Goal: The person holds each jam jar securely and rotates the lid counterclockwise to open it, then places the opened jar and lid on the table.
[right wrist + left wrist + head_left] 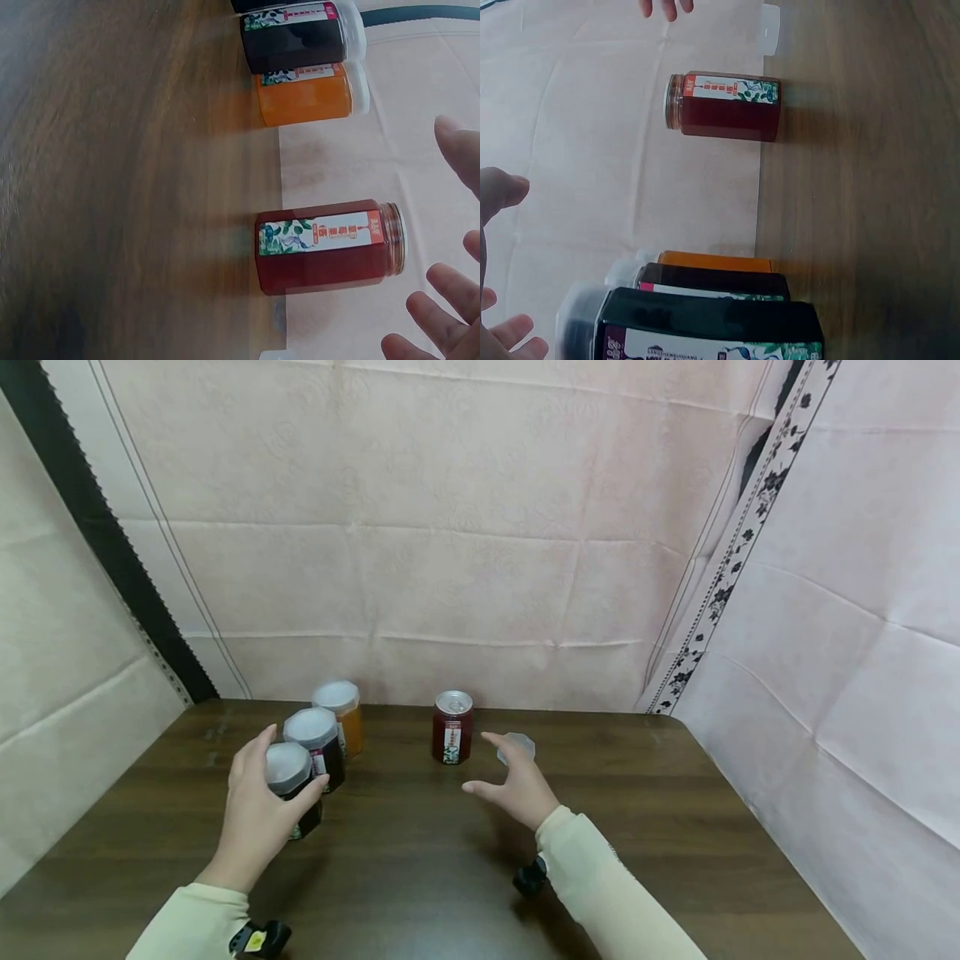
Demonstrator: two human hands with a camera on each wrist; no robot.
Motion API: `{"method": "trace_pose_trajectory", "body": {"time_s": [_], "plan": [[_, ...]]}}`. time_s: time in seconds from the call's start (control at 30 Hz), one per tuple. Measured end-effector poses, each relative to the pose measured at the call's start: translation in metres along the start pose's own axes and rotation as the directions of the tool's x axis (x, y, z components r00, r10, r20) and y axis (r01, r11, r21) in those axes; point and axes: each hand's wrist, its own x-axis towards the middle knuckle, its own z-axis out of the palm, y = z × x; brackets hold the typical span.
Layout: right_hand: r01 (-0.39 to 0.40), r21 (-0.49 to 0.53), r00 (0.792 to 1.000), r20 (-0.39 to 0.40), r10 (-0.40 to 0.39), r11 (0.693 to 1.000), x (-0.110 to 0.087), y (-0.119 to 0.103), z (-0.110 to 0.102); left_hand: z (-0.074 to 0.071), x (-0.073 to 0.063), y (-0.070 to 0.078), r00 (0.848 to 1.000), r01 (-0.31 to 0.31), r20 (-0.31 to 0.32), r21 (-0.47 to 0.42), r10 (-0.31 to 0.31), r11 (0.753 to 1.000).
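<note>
A dark red jar (pixel 452 739) with a silver top and no plastic lid stands upright near the table's back edge. To its right lies a clear plastic lid (pixel 525 745), partly hidden behind my right hand (pixel 519 787). That hand hovers with thumb and fingers spread, apart from the red jar. My left hand (pixel 258 806) is spread around the lid end of the nearest dark jar (pixel 309 817); the left wrist view shows a gap between thumb and jar. Behind this jar stand another dark jar (pixel 330 764) and an orange jar (pixel 350 731), both with whitish lids.
The brown wooden table (pixel 420 877) reaches back to a pale cloth wall (pixel 465 577). More cloth hangs at both sides, with a dark band (pixel 112 535) at left and a floral border (pixel 720 593) at right. Each wrist carries a small black camera (pixel 531 877).
</note>
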Motion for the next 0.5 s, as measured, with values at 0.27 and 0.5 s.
{"method": "trace_pose_trajectory", "body": {"time_s": [0.27,0.5], "plan": [[0.009,-0.019,1.000,0.027,-0.009,1.000,0.002,-0.005,0.008,-0.005,-0.003,-0.005,1.000,0.022,-0.018,0.027,-0.022,0.999],[-0.018,-0.024,0.999,0.050,0.020,1.000,0.000,-0.009,0.013,-0.006,-0.004,-0.008,0.998,0.054,-0.041,0.009,-0.053,0.999]]}}
